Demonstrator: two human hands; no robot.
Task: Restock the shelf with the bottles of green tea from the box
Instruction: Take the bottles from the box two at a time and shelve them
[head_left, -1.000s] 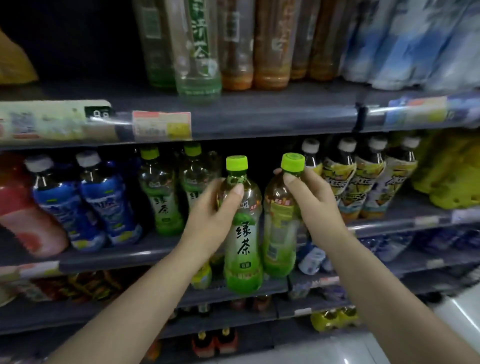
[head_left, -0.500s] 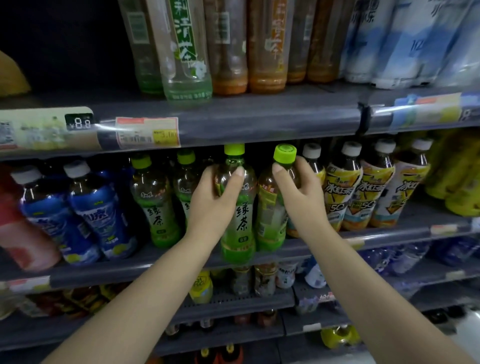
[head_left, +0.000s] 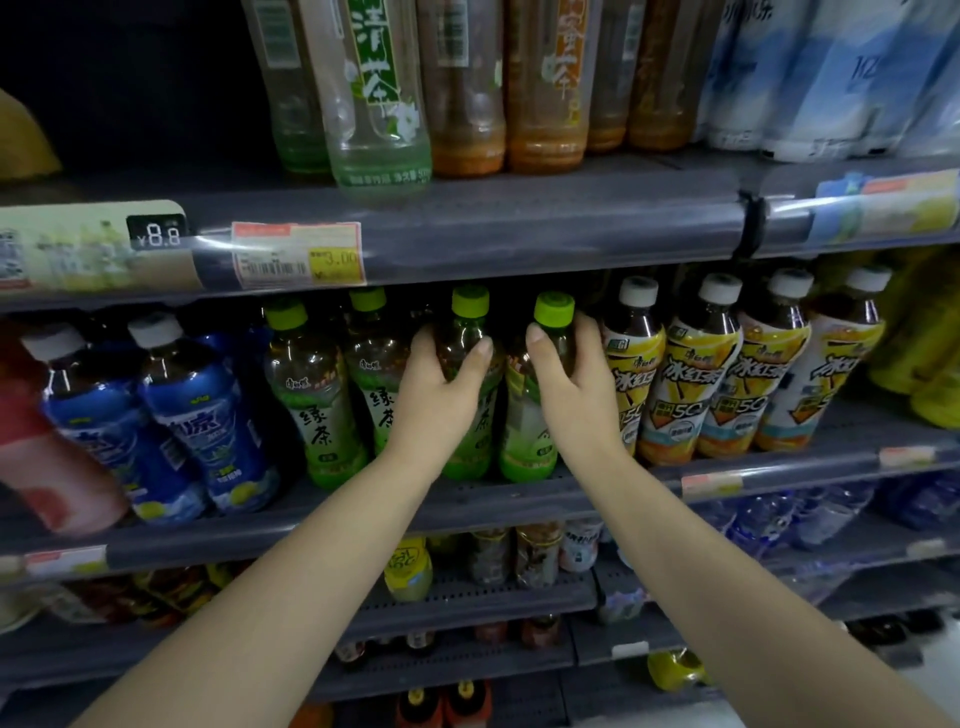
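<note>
Both hands (head_left: 441, 395) (head_left: 571, 395) raised, fingers curled (gripping), forearms extended

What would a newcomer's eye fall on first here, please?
Two hands at centre: the left hand and right hand each grip a green tea bottle, and, on the middle shelf. Yellow iced tea bottles stand just right of them.

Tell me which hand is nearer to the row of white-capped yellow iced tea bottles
Right. The right hand grips a green tea bottle directly beside the yellow iced tea bottles; the left hand grips the next green tea bottle, one place farther left.
</note>
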